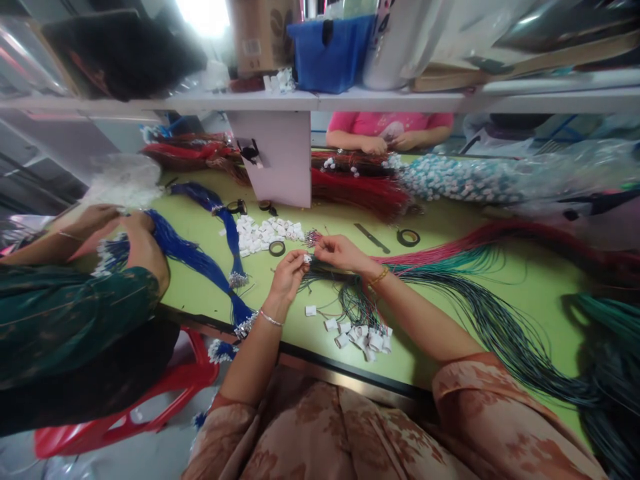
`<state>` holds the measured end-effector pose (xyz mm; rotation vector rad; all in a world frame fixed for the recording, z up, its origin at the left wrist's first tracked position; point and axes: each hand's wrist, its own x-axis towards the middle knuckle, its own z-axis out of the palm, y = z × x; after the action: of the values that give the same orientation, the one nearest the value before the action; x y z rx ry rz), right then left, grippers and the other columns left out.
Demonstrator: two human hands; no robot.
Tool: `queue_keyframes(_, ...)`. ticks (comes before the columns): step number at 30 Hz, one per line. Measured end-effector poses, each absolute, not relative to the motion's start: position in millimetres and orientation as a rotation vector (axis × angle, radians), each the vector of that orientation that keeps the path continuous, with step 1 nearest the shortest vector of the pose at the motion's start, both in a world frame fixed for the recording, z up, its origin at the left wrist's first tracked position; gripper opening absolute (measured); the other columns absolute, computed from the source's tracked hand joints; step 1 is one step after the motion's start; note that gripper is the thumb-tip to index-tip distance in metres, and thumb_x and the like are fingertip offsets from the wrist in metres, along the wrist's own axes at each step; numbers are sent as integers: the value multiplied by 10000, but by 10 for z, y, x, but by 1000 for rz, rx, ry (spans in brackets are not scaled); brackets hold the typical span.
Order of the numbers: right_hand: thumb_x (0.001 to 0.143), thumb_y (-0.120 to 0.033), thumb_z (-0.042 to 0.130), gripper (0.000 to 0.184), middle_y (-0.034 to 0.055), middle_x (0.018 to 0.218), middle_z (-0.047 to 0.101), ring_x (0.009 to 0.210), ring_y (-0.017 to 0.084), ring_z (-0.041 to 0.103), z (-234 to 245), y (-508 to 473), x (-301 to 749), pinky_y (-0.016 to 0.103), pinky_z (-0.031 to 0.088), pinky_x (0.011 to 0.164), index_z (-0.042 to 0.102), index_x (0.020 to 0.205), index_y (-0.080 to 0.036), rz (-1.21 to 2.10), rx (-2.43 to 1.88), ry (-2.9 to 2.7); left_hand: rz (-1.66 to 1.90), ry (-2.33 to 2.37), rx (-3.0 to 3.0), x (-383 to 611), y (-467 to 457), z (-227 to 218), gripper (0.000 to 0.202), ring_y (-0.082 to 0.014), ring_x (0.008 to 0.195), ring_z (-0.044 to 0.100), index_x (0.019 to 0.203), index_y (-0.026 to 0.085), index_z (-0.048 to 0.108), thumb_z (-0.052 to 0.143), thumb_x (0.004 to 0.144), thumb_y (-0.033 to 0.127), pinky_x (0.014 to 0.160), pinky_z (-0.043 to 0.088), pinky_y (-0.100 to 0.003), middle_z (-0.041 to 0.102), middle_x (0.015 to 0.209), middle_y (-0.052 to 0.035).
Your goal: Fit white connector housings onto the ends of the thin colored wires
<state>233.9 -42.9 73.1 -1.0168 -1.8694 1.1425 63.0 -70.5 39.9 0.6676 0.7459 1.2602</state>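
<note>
While the left hand (287,277) pinches a small white connector (307,259) between its fingers above the green tabletop (200,293), the right hand (343,253) is just beside it, its fingers curled; whether they grip a wire is too small to tell. Beyond the left hand lies a pile of white connectors (265,233), with a tape roll (277,254) near it. Red wires (435,253) and dark wires (480,310) stretch rightward, and a cluster of white housings (367,339) sits near the front edge.
</note>
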Motion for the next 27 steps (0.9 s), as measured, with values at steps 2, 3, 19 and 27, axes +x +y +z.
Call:
queue_keyframes(2, 763, -337, 560, 206, -44, 607, 450, 569, 83, 374, 690, -486, 2335, 216, 319, 557, 513, 672, -159, 1134, -1064, -1818, 1264, 724, 664, 632, -704, 397, 138, -79, 663, 543, 799, 127, 674, 743, 686, 164, 629, 428, -203, 619, 766, -22)
queue_keyframes(3, 769, -346, 550, 217, -46, 601, 436, 563, 82, 364, 669, -510, 2335, 216, 308, 546, 497, 662, -164, 1139, -1078, -1798, 1266, 717, 667, 633, -705, 398, 136, -81, 668, 544, 804, 129, 674, 741, 692, 167, 632, 429, -205, 620, 770, -24)
queue_keyframes(19, 780, -420, 532, 302, -35, 576, 421, 554, 90, 345, 428, -688, 2235, 222, 260, 511, 472, 616, -174, 1102, -1201, -1626, 1314, 889, 902, 757, -751, 298, 288, -69, 627, 526, 823, 154, 679, 824, 618, 295, 625, 427, -210, 657, 777, -6)
queue_keyframes(27, 765, -350, 515, 213, -13, 620, 512, 578, 103, 415, 458, -768, 2299, 223, 320, 544, 545, 674, -161, 1105, -1181, -1682, 1271, 915, 872, 752, -771, 365, 290, -63, 579, 500, 823, 149, 696, 815, 599, 288, 597, 416, -213, 665, 763, -11)
